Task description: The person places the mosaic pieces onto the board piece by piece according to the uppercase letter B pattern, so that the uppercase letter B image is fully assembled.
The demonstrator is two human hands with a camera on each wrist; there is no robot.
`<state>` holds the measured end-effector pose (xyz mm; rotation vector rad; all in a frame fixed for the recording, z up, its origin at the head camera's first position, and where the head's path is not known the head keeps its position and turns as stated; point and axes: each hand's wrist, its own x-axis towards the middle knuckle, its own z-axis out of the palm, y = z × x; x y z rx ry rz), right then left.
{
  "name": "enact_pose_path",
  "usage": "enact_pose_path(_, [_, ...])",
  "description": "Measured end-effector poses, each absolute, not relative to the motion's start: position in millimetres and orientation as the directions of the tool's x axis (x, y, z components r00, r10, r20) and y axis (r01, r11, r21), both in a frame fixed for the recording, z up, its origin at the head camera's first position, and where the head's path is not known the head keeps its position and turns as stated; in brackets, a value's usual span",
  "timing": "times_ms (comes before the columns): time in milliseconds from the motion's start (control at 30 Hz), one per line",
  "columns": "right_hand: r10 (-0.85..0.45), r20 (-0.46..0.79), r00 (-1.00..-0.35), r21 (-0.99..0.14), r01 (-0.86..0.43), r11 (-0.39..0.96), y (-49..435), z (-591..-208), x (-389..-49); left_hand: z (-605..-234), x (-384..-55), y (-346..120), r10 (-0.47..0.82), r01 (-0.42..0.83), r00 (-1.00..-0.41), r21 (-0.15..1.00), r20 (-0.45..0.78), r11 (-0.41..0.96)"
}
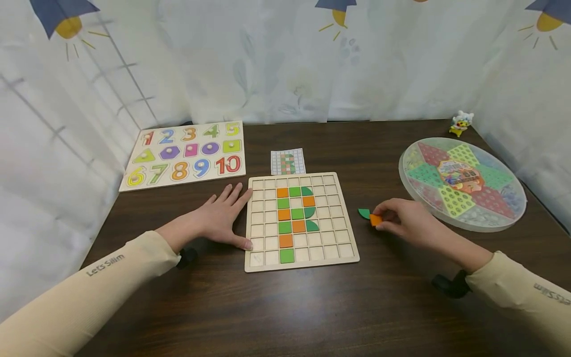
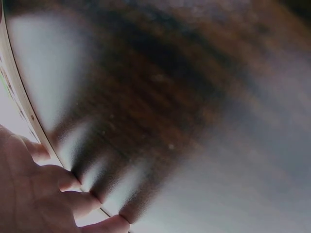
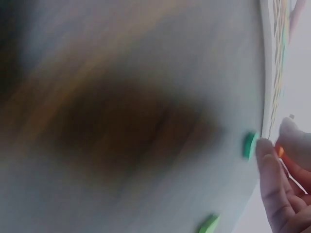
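Note:
A wooden grid board lies on the table, with orange and green square tiles and green quarter-round tiles set in its middle columns. My left hand is spread at the board's left edge, its thumb and fingertips touching the rim. To the right of the board, my right hand pinches an orange square tile between thumb and fingers. Just left of that tile is a dark green quarter-round tile. The right wrist view also shows a lighter green tile on the table, which the head view hides.
Behind the board lies a small printed pattern card. A number and shape puzzle board is at the back left. On the right are a round, clear-covered game board and a small figurine. Curtains hang behind the dark table.

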<state>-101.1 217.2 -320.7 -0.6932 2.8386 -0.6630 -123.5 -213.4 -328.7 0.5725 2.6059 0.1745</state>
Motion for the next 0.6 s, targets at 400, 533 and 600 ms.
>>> enact_pose_path(400, [-0.579,-0.003,-0.815,-0.577,-0.471,0.667,153,-325,-96,-328,-124,-213,0.43,0.374,-0.803,0.213,-0.413,0.903])
enact_pose_path(533, [-0.628,-0.042,-0.777,-0.598,-0.484,0.639,134,-326,-94,-328,-123,-213,0.427,0.37,-0.804,0.214,-0.415,0.904])
enact_pose_path(600, [-0.657,-0.044,-0.752,-0.597,-0.508,0.621,126,-326,-92,-329,-123,-213,0.423,0.367,-0.805,0.211,-0.417,0.906])
